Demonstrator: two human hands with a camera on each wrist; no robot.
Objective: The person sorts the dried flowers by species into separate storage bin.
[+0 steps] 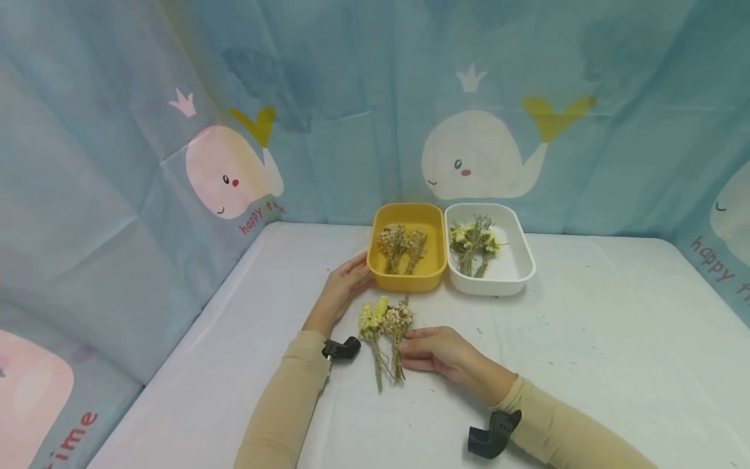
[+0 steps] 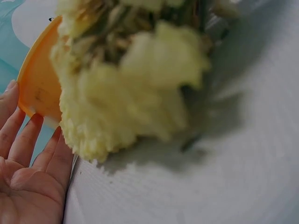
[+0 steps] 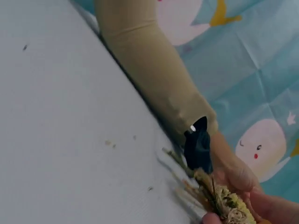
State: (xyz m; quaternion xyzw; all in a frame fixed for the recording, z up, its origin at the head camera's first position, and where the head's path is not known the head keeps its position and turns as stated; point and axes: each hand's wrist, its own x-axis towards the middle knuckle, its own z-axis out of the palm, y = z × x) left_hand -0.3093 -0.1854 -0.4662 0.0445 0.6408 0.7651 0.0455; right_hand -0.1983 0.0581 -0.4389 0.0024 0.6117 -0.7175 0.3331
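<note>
My left hand rests its extended fingers against the left side of a yellow bin; the left wrist view shows the fingers nearly straight on the bin's wall. My right hand pinches a bunch of dried pale flowers by its tied stems, with fingertips on both sides in the right wrist view. Just left of it lies a bunch of yellow dried flowers, which looms large and blurred in the left wrist view. Two dried beige bunches lie inside the yellow bin.
A white bin with yellow and greyish dried bunches stands against the yellow bin's right side. Small plant crumbs dot the white tabletop. A blue whale-print curtain hangs behind and at the sides.
</note>
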